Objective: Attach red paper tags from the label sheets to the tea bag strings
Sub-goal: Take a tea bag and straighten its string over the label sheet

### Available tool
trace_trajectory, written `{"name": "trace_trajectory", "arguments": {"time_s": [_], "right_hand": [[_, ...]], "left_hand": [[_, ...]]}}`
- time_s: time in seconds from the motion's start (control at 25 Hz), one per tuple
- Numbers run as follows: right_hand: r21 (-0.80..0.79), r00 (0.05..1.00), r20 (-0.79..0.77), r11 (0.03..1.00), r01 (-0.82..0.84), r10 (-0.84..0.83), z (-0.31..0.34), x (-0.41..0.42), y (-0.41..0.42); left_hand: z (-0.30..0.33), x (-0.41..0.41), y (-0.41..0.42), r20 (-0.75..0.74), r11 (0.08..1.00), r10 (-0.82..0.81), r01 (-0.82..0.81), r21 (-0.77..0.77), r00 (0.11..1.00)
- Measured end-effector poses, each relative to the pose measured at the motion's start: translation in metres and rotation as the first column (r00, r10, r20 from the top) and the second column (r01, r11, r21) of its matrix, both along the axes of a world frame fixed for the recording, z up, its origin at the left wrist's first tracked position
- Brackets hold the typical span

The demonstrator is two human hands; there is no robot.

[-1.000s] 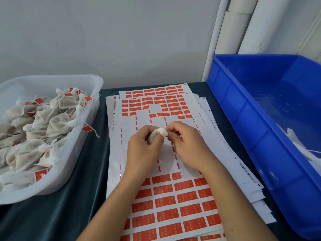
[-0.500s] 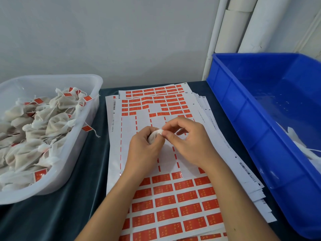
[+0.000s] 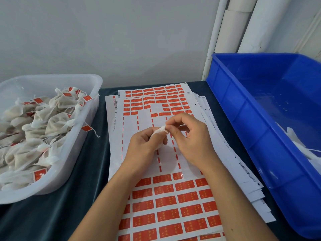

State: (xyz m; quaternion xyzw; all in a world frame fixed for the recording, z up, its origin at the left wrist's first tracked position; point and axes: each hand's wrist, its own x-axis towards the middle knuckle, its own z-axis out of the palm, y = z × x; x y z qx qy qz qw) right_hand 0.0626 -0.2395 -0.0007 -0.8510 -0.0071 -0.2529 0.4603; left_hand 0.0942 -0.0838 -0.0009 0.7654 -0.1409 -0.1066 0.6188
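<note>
Centrally, tea bag (image 3: 159, 134) gripped in left hand (image 3: 145, 146), right hand (image 3: 189, 138) pinching its top, above label sheets (image 3: 166, 197)

My left hand (image 3: 144, 146) gripping a white tea bag (image 3: 158, 134) at frame centre, my right hand (image 3: 189, 140) pinching its top, label sheets (image 3: 165, 197) beneath, clear tub (image 3: 76, 153) of tagged bags at left, blue bin (image 3: 251, 129) at right.

Bare forearms, sleeveless to frame edge
</note>
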Motion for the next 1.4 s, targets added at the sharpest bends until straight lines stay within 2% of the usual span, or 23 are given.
{"name": "trace_trajectory", "arguments": {"time_s": [0.28,0.6,0.76,0.92,1.04,1.24,1.4], "right_hand": [[-0.083,0.997,0.059,0.996,-0.044,0.049,-0.002,-0.001,0.002],[-0.268,0.989,0.143,0.961,0.074,-0.036,-0.006,-0.001,0.005],[-0.294,0.995,0.093,0.954,0.061,-0.035,-0.008,-0.001,0.008],[-0.204,0.999,0.025,0.978,0.033,-0.029,-0.008,0.001,0.009],[-0.103,1.000,0.013,0.995,-0.015,0.016,-0.010,0.001,0.012],[0.061,0.998,0.059,0.998,-0.013,0.009,-0.012,0.003,0.015],[0.171,0.999,0.038,0.985,-0.005,-0.001,-0.013,0.004,0.014]], "left_hand": [[-0.002,0.003,0.000,-0.115,0.991,0.094,-0.104,-0.084,0.989],[-0.005,0.002,-0.002,-0.089,0.992,0.105,-0.110,-0.059,0.990],[-0.007,0.004,-0.002,-0.041,0.994,0.106,-0.107,-0.034,0.994],[-0.009,0.004,-0.005,-0.008,0.993,0.109,-0.109,-0.044,0.994],[-0.009,0.004,-0.005,-0.043,0.987,0.135,-0.138,-0.085,0.990],[-0.006,0.002,0.000,-0.023,0.981,0.016,-0.020,-0.195,1.000],[-0.004,0.003,0.002,-0.015,0.970,0.005,-0.008,-0.242,1.000]]}}
